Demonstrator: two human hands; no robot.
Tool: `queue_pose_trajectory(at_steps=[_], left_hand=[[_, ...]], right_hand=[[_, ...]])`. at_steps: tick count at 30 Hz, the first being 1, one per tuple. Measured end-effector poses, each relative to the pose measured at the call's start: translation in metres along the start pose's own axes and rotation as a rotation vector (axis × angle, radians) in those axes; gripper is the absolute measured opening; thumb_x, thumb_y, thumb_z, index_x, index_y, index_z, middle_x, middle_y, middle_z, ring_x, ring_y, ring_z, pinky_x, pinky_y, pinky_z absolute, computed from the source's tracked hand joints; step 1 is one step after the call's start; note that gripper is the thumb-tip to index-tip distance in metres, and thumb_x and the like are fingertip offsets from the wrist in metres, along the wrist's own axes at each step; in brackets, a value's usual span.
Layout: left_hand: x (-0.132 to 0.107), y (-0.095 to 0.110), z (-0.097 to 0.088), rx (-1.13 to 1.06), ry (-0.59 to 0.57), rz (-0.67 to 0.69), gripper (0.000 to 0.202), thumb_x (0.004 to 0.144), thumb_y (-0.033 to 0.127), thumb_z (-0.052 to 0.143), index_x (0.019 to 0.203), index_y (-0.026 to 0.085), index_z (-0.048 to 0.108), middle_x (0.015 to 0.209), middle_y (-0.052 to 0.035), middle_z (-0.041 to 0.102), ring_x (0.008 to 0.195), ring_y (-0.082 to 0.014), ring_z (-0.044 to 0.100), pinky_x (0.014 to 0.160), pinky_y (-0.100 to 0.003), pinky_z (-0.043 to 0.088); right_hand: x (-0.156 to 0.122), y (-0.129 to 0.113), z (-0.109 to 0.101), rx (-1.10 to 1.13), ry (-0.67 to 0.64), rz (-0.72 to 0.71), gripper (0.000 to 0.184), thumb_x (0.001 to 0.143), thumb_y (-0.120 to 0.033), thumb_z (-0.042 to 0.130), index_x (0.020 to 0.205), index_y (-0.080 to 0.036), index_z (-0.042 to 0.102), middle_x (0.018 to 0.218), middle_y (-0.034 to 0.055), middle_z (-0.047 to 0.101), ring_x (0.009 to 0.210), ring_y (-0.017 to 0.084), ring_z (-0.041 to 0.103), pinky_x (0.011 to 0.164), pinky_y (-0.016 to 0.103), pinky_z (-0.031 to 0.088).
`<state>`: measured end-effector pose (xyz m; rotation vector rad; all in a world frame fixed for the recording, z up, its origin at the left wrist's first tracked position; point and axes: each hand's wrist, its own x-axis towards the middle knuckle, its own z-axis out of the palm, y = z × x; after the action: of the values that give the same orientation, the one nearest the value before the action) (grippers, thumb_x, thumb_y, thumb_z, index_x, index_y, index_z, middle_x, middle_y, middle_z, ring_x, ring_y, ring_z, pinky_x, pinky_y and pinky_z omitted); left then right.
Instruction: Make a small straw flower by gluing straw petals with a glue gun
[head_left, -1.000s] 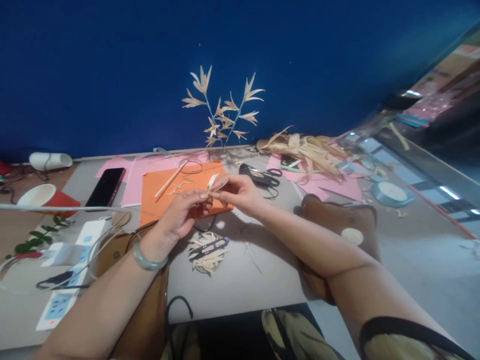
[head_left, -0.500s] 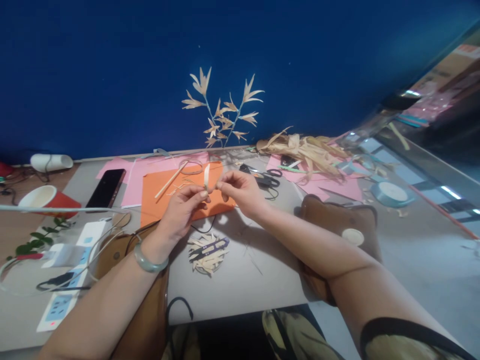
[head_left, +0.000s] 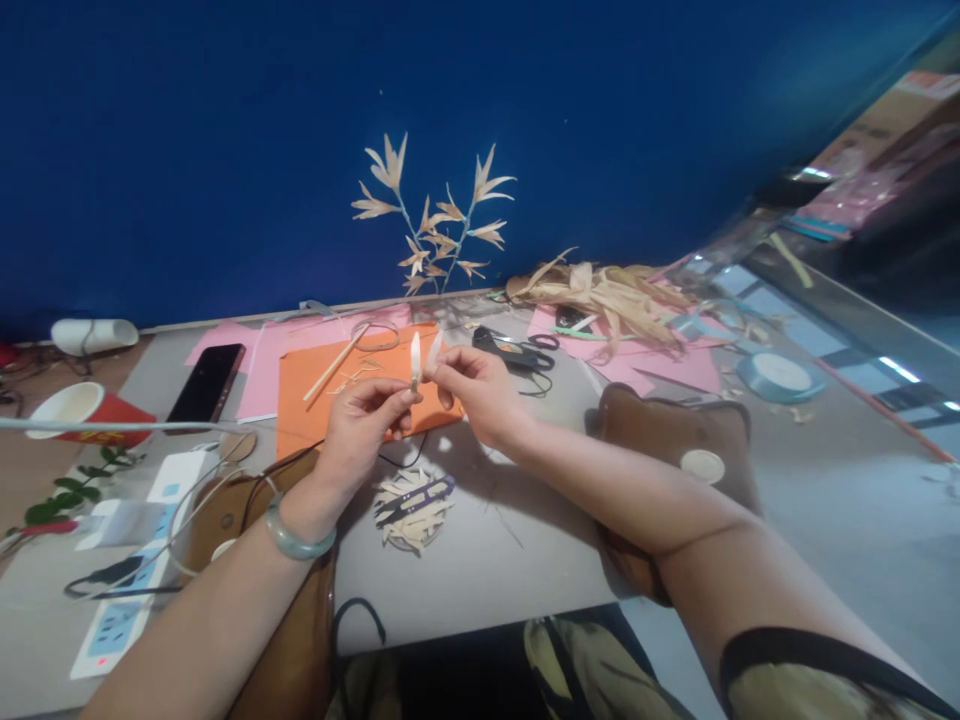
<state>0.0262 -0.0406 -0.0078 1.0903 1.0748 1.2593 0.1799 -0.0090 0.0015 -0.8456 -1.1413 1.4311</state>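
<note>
Over the orange paper (head_left: 296, 400), my left hand (head_left: 371, 408) pinches the base of a pale, upright corn husk petal (head_left: 415, 352). My right hand (head_left: 476, 392) is closed, thumb against fingers, on a second whitish husk petal (head_left: 433, 348) right beside the first. The fingertips of both hands nearly meet. Below them, cut husk petals (head_left: 409, 535) lie in a round heap with dark thread snips (head_left: 415, 500) on top. Behind the hands stands a branched stem with husk flowers (head_left: 388, 165).
Dried husks (head_left: 600, 300) and black-handled scissors (head_left: 544, 343) lie at the back right, near a blue ribbon roll (head_left: 780, 378). On the left are a phone (head_left: 206, 385), a red paper cup (head_left: 112, 412) and a power strip (head_left: 112, 625) with cables. Brown pads (head_left: 675, 440) lie under both forearms.
A second husk petal now shows upright in my right fingers, beside the one in my left hand. My right fingers have lifted slightly. The whole view has shifted a little.
</note>
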Motion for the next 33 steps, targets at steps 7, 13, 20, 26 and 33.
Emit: queue_pose_trajectory(at_steps=[7,13,20,26,33], left_hand=[[-0.0012,-0.0014,0.0006,0.001,0.000,0.010,0.020,0.071,0.030,0.076,0.078,0.014,0.067,0.067,-0.0015,0.068,0.054,-0.0096,0.062,0.055,-0.022,0.053],[-0.0007,-0.0027,0.0006,-0.036,0.036,-0.027,0.029,0.067,0.031,0.079,0.085,0.015,0.063,0.071,-0.0020,0.070,0.052,-0.0108,0.063,0.051,-0.022,0.053],[-0.0002,-0.0035,0.0006,-0.032,0.010,0.023,0.023,0.071,0.029,0.077,0.089,0.016,0.072,0.068,-0.0019,0.069,0.054,-0.0100,0.063,0.054,-0.022,0.054],[-0.0017,-0.0026,0.0013,0.045,0.048,0.081,0.017,0.073,0.029,0.075,0.083,0.015,0.073,0.061,-0.0016,0.068,0.053,-0.0104,0.062,0.056,-0.022,0.055],[-0.0030,-0.0002,0.0022,0.110,0.065,0.104,0.019,0.074,0.030,0.073,0.083,0.014,0.071,0.058,-0.0014,0.067,0.052,-0.0104,0.062,0.055,-0.022,0.054]], right_hand=[[-0.0044,-0.0020,0.0021,-0.004,-0.003,0.013,0.022,0.070,-0.032,0.075,0.067,-0.015,0.061,0.064,-0.0026,0.061,0.044,0.004,0.046,0.043,0.019,0.035],[-0.0058,-0.0028,0.0030,0.001,-0.009,0.017,0.023,0.069,-0.032,0.076,0.067,-0.015,0.060,0.061,-0.0031,0.060,0.042,0.004,0.045,0.042,0.019,0.035],[-0.0061,-0.0027,0.0030,0.009,-0.015,0.012,0.022,0.069,-0.031,0.076,0.067,-0.015,0.061,0.062,-0.0029,0.061,0.042,0.004,0.046,0.041,0.018,0.035],[-0.0056,-0.0032,0.0028,-0.012,-0.010,0.012,0.022,0.069,-0.032,0.076,0.066,-0.015,0.061,0.064,-0.0026,0.061,0.043,0.004,0.046,0.042,0.019,0.037],[-0.0045,-0.0018,0.0022,-0.025,-0.010,0.018,0.026,0.068,-0.035,0.077,0.066,-0.015,0.061,0.066,-0.0016,0.062,0.044,0.004,0.046,0.042,0.019,0.036]])
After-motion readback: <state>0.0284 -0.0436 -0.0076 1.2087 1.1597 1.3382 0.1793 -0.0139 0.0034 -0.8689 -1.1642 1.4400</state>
